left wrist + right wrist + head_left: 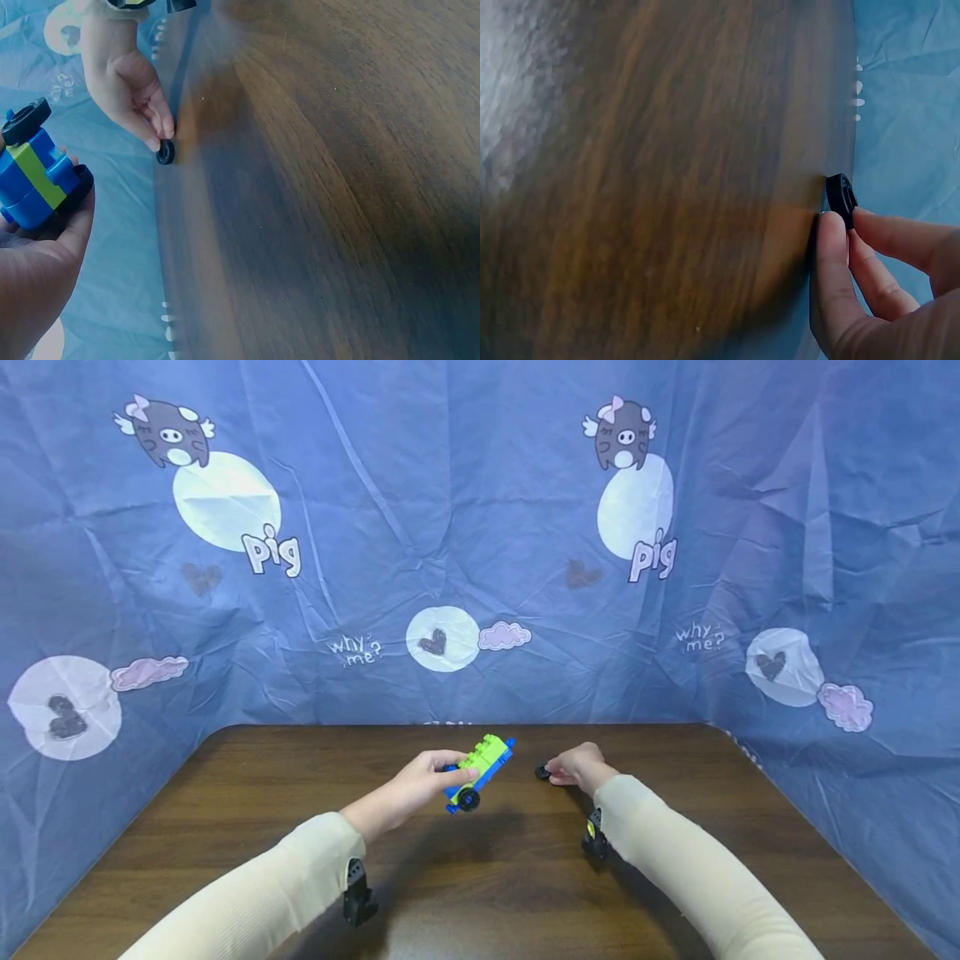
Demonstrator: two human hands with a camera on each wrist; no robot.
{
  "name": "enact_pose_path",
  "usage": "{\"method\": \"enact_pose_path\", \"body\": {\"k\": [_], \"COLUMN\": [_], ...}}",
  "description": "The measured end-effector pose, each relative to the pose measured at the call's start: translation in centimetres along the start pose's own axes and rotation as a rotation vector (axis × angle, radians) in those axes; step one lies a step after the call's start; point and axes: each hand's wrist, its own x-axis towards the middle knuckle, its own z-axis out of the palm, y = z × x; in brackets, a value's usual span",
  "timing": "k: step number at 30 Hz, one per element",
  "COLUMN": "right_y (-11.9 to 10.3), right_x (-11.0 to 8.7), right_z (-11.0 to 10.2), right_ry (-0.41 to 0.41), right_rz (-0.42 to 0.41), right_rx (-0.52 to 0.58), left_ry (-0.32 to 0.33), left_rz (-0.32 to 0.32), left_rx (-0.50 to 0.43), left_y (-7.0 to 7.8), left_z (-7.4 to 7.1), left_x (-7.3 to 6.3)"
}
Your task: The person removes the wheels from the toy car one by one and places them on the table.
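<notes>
My left hand (420,785) holds a toy car (480,768) built of lime-green and blue bricks, tilted above the table. Studs show along its green top, and a black wheel (468,799) sits at its near end. In the left wrist view two black wheels show on the end of the car (34,176). Over to the right, my right hand (579,765) pinches a small loose black wheel (841,201) between thumb and fingers, at the table surface. The left wrist view shows that wheel (166,152) on edge beneath the fingertips.
A dark brown wooden table (480,877) lies under both hands. Behind its far edge hangs a blue cloth (480,527) printed with pigs, hearts and words. Black devices (358,893) are strapped to both cream-sleeved wrists.
</notes>
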Motion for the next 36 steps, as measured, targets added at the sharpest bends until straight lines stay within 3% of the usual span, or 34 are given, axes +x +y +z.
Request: {"method": "enact_pose_path", "body": {"k": [6, 21, 25, 31, 36], "right_y": [-0.5, -0.5, -0.4, -0.6, -1.0], "right_x": [-1.8, -1.8, -2.3, -2.9, -3.3], "right_z": [-0.1, -0.1, -0.3, -0.5, -0.6], "right_ry": [0.013, -0.014, -0.035, -0.049, -0.049], "right_rz": [-0.016, -0.026, -0.030, -0.033, -0.040], "right_rx": [-0.006, -0.009, 0.002, -0.027, -0.062], "left_ry": [0.005, 0.014, -0.028, -0.159, -0.194], "left_rz": [0.016, 0.024, 0.026, 0.027, 0.030], "left_rx": [-0.006, -0.014, -0.008, -0.117, -0.158], "left_y": [-0.1, -0.6, -0.8, -1.0, -1.1], "left_z": [0.3, 0.5, 0.6, 0.6, 0.7], "left_x": [0.0, -0.2, -0.1, -0.1, -0.1]}}
